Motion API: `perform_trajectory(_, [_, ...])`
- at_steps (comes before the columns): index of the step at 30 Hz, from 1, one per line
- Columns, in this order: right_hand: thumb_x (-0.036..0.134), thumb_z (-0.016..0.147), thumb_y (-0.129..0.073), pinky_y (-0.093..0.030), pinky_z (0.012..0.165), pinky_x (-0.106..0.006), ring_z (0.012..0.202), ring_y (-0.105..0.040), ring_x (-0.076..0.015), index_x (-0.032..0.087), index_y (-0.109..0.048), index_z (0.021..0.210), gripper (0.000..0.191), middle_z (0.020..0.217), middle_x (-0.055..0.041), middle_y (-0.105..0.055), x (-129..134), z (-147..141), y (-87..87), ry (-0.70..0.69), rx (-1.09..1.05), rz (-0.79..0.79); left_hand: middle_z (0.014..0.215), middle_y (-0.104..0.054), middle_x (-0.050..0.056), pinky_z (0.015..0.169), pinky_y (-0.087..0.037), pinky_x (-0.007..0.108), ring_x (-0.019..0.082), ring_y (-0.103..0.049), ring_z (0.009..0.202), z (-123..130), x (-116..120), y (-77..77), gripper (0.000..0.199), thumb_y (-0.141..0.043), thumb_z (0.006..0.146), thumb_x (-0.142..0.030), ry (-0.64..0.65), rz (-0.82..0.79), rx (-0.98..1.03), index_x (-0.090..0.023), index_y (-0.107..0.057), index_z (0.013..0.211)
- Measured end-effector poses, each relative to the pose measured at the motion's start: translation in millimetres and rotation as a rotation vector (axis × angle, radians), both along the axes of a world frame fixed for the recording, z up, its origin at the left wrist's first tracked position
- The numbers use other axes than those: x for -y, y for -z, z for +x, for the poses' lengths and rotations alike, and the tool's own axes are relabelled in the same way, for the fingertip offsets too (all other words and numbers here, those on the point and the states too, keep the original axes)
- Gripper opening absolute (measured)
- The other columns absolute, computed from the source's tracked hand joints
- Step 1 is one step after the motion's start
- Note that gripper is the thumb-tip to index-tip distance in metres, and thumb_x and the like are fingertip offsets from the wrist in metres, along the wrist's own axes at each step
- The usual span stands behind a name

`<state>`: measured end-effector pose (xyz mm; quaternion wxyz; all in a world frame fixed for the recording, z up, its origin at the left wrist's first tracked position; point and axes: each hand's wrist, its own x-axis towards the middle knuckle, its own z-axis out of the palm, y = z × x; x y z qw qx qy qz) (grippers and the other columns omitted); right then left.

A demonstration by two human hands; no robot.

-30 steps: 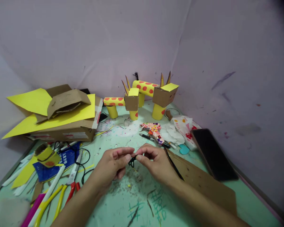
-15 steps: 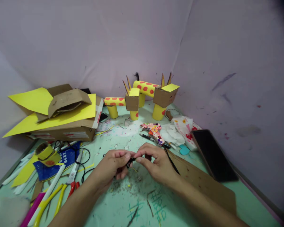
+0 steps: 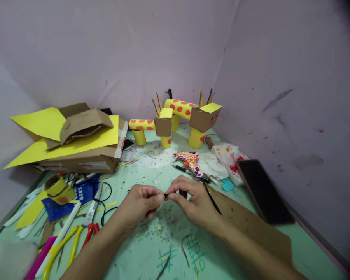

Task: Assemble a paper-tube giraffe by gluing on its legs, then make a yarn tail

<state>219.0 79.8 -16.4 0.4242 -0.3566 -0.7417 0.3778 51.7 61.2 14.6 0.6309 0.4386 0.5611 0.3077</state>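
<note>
My left hand [image 3: 144, 202] pinches one end of a small black cord bundle [image 3: 166, 195] between thumb and forefinger. At its other end, the thumb and forefinger of my right hand [image 3: 191, 198] pinch the same bundle. Most of it is hidden by the fingertips. Both hands are a little above the green table [image 3: 151, 249], almost touching. Beyond them stand two spotted yellow figures with cardboard heads, a smaller one [image 3: 163, 126] and a larger one [image 3: 204, 118] with a black tuft at its rear.
Left: a cardboard box [image 3: 105, 161] under yellow sheets, a spotted yellow tube [image 3: 61, 192], scissors [image 3: 91, 214], looped black cord [image 3: 109, 192], glue sticks. Right: a floral glue gun [image 3: 194, 165], a pen [image 3: 182, 169], a phone [image 3: 264, 190], a cardboard sheet [image 3: 251, 225]. Walls stand behind and at right.
The fingers of my left hand have closed in nearer the right fingertips, and the black loop that showed below them is now hidden. My right hand has hardly moved.
</note>
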Motion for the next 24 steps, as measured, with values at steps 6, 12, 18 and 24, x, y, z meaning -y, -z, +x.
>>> perform_trajectory(6, [0.015, 0.080, -0.059, -0.040, 0.057, -0.023, 0.067, -0.056, -0.0121, 0.021, -0.067, 0.078, 0.010, 0.074, -0.0005, -0.062, -1.1, 0.2, 0.8, 0.006, 0.006, -0.008, 0.038, -0.035, -0.007, 0.038, -0.011, 0.021, 0.004, -0.027, 0.035, -0.3, -0.8, 0.2, 0.039, -0.066, 0.063, -0.048, 0.014, 0.027, -0.006, -0.017, -0.048, 0.048])
perform_trajectory(12, [0.016, 0.078, -0.061, -0.040, 0.056, -0.024, 0.063, -0.053, -0.0115, 0.022, -0.069, 0.083, 0.011, 0.077, -0.0007, -0.064, -1.8, 0.8, -0.3, 0.020, -0.001, -0.038, 0.040, -0.036, -0.008, 0.038, -0.013, 0.020, 0.004, -0.028, 0.036, 1.3, -2.0, -0.3, 0.034, -0.069, 0.059, -0.045, -0.054, 0.029, 0.007, -0.014, -0.056, 0.054])
perform_trajectory(18, [0.013, 0.071, -0.063, -0.036, 0.051, -0.023, 0.052, -0.040, -0.0078, 0.020, -0.070, 0.097, 0.028, 0.079, -0.0008, -0.064, -6.3, -2.8, 2.3, 0.063, -0.087, -0.282, 0.044, -0.041, -0.007, 0.036, -0.010, 0.019, 0.001, -0.027, 0.034, -3.8, -4.0, -0.5, 0.037, -0.073, 0.057, -0.042, -0.132, -0.023, 0.170, -0.013, -0.052, 0.052])
perform_trajectory(24, [0.018, 0.066, -0.070, -0.035, 0.050, -0.022, 0.051, -0.038, -0.0069, 0.022, -0.072, 0.095, 0.030, 0.076, 0.0010, -0.062, -3.4, -5.8, -2.3, -0.031, -0.205, -0.393, 0.042, -0.041, -0.007, 0.035, -0.010, 0.018, 0.001, -0.027, 0.032, -4.5, -2.1, 2.8, 0.036, -0.073, 0.059, -0.040, -0.061, -0.084, 0.235, -0.013, -0.052, 0.051])
